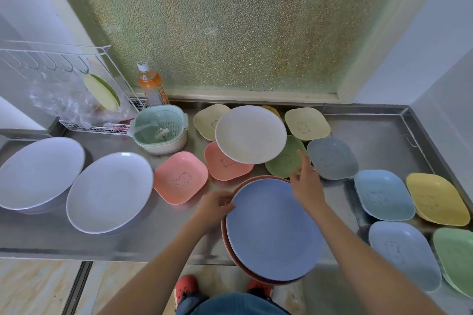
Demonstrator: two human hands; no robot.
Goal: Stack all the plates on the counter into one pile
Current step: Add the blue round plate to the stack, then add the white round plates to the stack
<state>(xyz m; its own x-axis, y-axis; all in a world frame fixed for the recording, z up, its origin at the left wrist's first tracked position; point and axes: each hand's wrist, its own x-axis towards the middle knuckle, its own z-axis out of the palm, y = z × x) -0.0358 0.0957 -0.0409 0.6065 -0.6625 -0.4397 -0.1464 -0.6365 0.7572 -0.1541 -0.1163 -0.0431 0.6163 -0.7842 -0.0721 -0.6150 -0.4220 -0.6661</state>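
Observation:
A round blue plate (271, 230) lies on a pink-brown plate (227, 245) at the counter's front edge, overhanging it. My left hand (215, 208) grips the left rim of this pile. My right hand (305, 184) hovers over its far right rim with fingers spread, holding nothing. A cream round plate (250, 134) rests tilted on small square dishes behind: two pink (180, 178) (225, 163), a green (286, 160), a grey-blue (331, 158), and two cream (207, 120) (307, 124). Two white round plates (110, 192) (38, 172) sit at the left.
More small dishes lie at the right: blue (382, 194), yellow (435, 198), pale blue (404, 254), green (455, 258). A mint colander bowl (160, 129), a drink bottle (151, 84) and a wire rack (76, 84) with a green plate stand at the back left. The steel counter (153, 235) has raised edges.

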